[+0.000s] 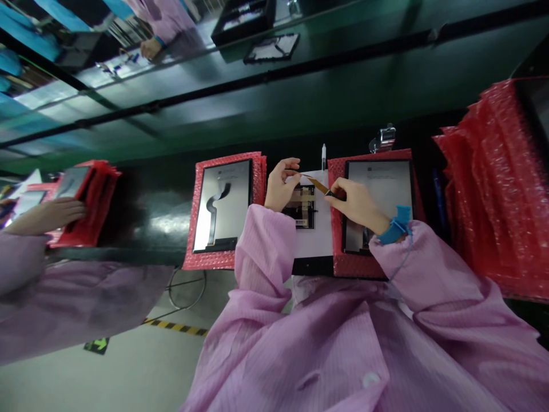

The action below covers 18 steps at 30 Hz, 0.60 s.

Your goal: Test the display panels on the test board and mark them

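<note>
My right hand [358, 203], with a blue wrist strap [394, 227], pinches the dark end of an amber flex cable [318, 184]. My left hand [282, 184] has thumb and index finger pressed together at the cable's other end; what sits between them is too small to make out. Below lies a small black part with tan tape [305, 209] on a white sheet [315, 245]. Left of it, a display panel [227, 197] with a dark curved ribbon rests on red bubble wrap [193, 229]. Under my right hand is a second panel [380, 171], partly covered.
Red bubble-wrap bags [501, 189] are stacked at the right. A white pen [323, 155] and a metal counter [386, 137] lie behind the sheet. At the left, a co-worker's hand [54, 214] touches another red stack [100, 194]. A rail [266, 76] crosses behind.
</note>
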Motion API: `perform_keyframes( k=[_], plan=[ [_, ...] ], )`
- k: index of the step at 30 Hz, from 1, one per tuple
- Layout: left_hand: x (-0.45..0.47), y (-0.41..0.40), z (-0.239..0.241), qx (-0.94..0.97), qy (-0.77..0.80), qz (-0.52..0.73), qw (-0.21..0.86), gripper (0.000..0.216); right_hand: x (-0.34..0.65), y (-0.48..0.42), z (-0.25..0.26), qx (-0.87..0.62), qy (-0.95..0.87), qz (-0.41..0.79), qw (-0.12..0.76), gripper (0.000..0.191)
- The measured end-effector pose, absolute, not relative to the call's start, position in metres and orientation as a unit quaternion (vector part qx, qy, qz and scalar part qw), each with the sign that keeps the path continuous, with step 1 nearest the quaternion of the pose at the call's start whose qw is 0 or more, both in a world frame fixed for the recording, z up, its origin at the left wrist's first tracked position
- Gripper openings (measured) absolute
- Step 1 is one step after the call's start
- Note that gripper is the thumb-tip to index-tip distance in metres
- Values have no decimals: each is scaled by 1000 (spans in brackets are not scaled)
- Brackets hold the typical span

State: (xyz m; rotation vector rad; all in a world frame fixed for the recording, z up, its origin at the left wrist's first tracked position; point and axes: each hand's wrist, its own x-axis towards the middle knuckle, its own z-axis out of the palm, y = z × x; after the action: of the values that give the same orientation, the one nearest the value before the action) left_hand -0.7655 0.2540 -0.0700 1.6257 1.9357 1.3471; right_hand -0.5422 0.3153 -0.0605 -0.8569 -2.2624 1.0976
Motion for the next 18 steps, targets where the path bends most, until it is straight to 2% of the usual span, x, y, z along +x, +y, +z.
perform_keyframes(
  k=[3,8,12,18],
  plan=[
    [-753,248,-59,603,654,442,116,33,-539,316,-55,-306,-818,441,207,18],
    [-729,241,-48,728,630,270,33,23,-536,315,-48,-281,-809,481,188,16],
    [-723,239,-47,747,628,212,54,17,-536,314,-47,-274,-810,483,189,11],
    [-722,239,-46,756,616,207,79,19,-535,314,-48,-274,-821,470,175,5]
  ],
)
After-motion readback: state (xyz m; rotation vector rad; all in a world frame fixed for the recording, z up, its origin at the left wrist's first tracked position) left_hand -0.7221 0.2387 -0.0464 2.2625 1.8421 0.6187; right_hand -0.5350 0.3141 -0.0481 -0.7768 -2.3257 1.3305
